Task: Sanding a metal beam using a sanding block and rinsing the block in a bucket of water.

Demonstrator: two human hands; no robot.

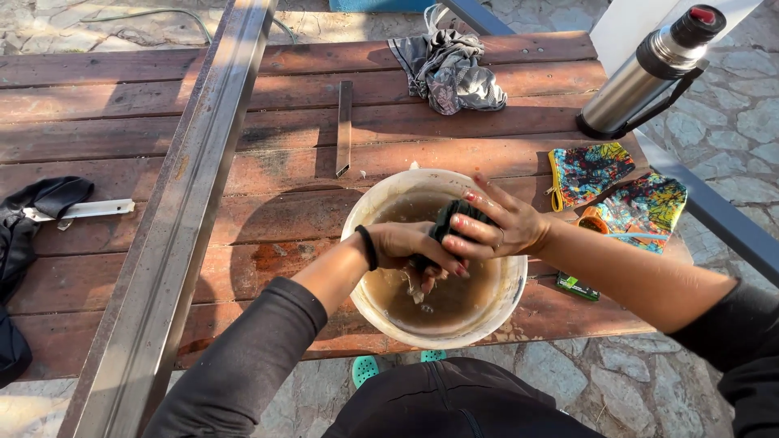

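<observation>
Black-sleeved arms reach over a person's dark lap toward a round pale bowl of murky brown water, which stands at the near edge of a red-brown slatted wooden counter set on stone paving. Both hands meet above the water, wringing a dark wet cloth. The left hand, a black band around its wrist, is curled tight around the lower part of the cloth; the right hand, nails painted red, has its fingers pressed over the cloth's upper end. A long grey metal beam runs across the counter's left half from far edge to near edge. A short flat metal bar lies beyond the bowl, and a crumpled grey garment rests at the far edge. A steel flask with a black cap stands at the far right corner, and two bright patterned cloths lie by the right edge, just beside the bowl. Dark fabric drapes over the left edge.
</observation>
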